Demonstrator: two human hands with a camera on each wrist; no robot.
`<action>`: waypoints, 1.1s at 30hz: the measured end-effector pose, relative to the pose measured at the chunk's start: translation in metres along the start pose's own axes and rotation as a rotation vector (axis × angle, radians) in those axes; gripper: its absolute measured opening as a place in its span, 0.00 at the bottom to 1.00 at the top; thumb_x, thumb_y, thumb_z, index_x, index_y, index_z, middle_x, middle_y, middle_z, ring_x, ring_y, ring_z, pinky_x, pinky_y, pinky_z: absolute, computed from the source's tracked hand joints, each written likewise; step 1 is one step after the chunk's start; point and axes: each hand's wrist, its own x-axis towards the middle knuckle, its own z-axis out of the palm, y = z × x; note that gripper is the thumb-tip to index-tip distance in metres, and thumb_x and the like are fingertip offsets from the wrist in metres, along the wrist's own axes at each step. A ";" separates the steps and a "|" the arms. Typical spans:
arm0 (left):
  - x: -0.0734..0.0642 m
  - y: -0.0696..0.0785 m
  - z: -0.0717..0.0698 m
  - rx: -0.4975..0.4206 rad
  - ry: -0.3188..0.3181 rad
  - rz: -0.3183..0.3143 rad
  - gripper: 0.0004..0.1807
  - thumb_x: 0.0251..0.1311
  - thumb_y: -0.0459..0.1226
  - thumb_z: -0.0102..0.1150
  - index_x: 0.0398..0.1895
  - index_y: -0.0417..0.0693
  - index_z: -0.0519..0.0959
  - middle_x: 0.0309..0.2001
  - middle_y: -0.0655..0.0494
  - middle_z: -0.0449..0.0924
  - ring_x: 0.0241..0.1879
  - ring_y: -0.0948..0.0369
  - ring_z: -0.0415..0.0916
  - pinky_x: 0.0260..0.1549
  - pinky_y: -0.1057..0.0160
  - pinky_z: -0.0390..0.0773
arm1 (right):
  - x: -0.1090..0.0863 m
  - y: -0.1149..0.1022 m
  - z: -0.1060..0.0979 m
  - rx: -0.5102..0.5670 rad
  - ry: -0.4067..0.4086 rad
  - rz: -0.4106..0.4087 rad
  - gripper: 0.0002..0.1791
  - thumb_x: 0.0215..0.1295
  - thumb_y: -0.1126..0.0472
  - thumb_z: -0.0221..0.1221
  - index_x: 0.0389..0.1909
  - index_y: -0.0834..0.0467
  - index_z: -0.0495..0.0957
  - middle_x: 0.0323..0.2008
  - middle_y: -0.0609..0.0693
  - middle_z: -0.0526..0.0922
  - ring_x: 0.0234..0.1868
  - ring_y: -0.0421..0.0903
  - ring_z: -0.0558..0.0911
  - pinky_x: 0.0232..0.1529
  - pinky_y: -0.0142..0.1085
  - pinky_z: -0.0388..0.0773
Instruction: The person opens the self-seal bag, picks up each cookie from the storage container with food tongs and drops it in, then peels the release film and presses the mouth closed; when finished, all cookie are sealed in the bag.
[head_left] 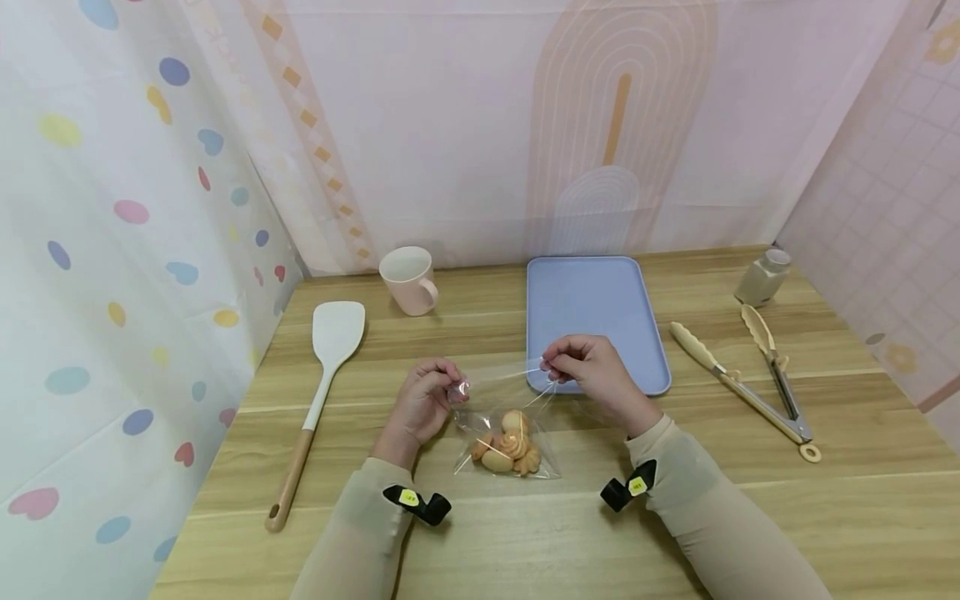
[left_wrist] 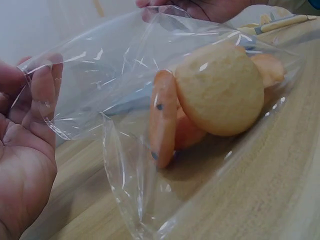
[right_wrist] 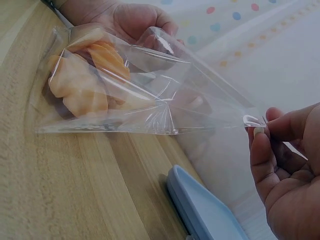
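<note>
A clear plastic bag (head_left: 480, 421) with several cookies (head_left: 512, 446) inside rests on the wooden table between my hands. My left hand (head_left: 420, 404) pinches the bag's upper left corner between thumb and fingers. At the other top corner, the right hand (head_left: 596, 372) does the same, so the upper edge stretches between them. Seen from the left wrist, a round pale cookie (left_wrist: 220, 90) and a thinner orange one (left_wrist: 164, 119) lie low in the bag. The right wrist view shows creases running from the right thumb and fingertips toward the cookies (right_wrist: 82, 80).
Behind the right hand lies a blue tray (head_left: 588, 308). Tongs (head_left: 757, 387) and a small jar (head_left: 763, 277) are at the right. On the left are a white spatula (head_left: 322, 383) with a wooden handle and a pink mug (head_left: 410, 283). Patterned curtains (head_left: 450, 125) border the table.
</note>
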 end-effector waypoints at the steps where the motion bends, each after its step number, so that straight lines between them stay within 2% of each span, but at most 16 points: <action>1: 0.000 0.000 0.001 0.010 0.012 0.002 0.24 0.58 0.19 0.30 0.24 0.42 0.80 0.26 0.53 0.82 0.24 0.63 0.79 0.25 0.68 0.79 | 0.000 -0.001 0.000 -0.004 0.000 -0.002 0.07 0.67 0.71 0.55 0.35 0.73 0.78 0.30 0.55 0.84 0.28 0.41 0.81 0.31 0.31 0.79; 5: 0.000 0.001 0.005 0.057 0.071 0.003 0.23 0.66 0.25 0.34 0.21 0.42 0.79 0.23 0.54 0.81 0.22 0.63 0.77 0.24 0.67 0.79 | -0.001 -0.002 0.001 -0.011 -0.005 -0.009 0.07 0.67 0.72 0.55 0.34 0.72 0.78 0.30 0.56 0.83 0.29 0.41 0.81 0.33 0.32 0.80; 8: 0.001 0.000 0.007 0.105 0.146 0.000 0.21 0.69 0.28 0.42 0.19 0.44 0.78 0.21 0.55 0.79 0.20 0.63 0.74 0.22 0.68 0.77 | -0.001 -0.002 0.001 -0.012 -0.006 -0.013 0.06 0.66 0.72 0.55 0.34 0.72 0.78 0.30 0.56 0.83 0.29 0.41 0.81 0.33 0.32 0.80; 11: 0.002 -0.002 0.011 0.175 0.229 0.004 0.16 0.63 0.24 0.54 0.18 0.45 0.78 0.20 0.56 0.78 0.20 0.64 0.73 0.21 0.69 0.76 | -0.001 -0.002 0.000 -0.018 -0.006 -0.020 0.06 0.66 0.72 0.54 0.34 0.72 0.78 0.30 0.58 0.83 0.29 0.41 0.81 0.34 0.33 0.80; 13: 0.003 -0.002 0.013 0.223 0.267 0.013 0.14 0.57 0.21 0.58 0.19 0.45 0.78 0.20 0.56 0.77 0.19 0.65 0.73 0.19 0.70 0.76 | -0.001 -0.002 -0.001 -0.026 -0.006 -0.028 0.07 0.66 0.73 0.54 0.34 0.72 0.79 0.30 0.59 0.82 0.29 0.41 0.81 0.35 0.33 0.81; 18: 0.004 -0.004 0.015 0.266 0.297 0.017 0.13 0.53 0.19 0.62 0.22 0.44 0.74 0.21 0.55 0.79 0.20 0.65 0.75 0.21 0.70 0.78 | -0.002 -0.004 -0.001 -0.033 0.002 -0.032 0.09 0.66 0.71 0.53 0.35 0.73 0.80 0.30 0.59 0.83 0.30 0.41 0.83 0.37 0.34 0.82; 24: 0.004 -0.003 0.017 0.275 0.292 0.010 0.11 0.54 0.20 0.62 0.30 0.42 0.73 0.25 0.54 0.81 0.22 0.63 0.79 0.25 0.68 0.81 | -0.002 -0.005 -0.001 -0.075 0.043 -0.024 0.13 0.66 0.63 0.60 0.35 0.72 0.81 0.29 0.58 0.84 0.29 0.42 0.83 0.36 0.35 0.82; 29: 0.005 -0.004 0.019 0.280 0.295 0.023 0.11 0.54 0.19 0.61 0.32 0.40 0.73 0.25 0.53 0.81 0.21 0.62 0.79 0.25 0.69 0.81 | -0.004 -0.009 0.001 -0.073 0.097 -0.009 0.20 0.69 0.56 0.57 0.32 0.73 0.81 0.27 0.57 0.83 0.26 0.43 0.83 0.33 0.35 0.82; 33: 0.007 -0.004 0.020 0.323 0.335 0.048 0.10 0.54 0.20 0.62 0.31 0.39 0.73 0.24 0.53 0.82 0.21 0.63 0.79 0.23 0.69 0.81 | -0.005 -0.011 0.002 -0.116 0.117 -0.004 0.17 0.67 0.58 0.60 0.33 0.71 0.82 0.27 0.58 0.84 0.27 0.44 0.82 0.32 0.35 0.82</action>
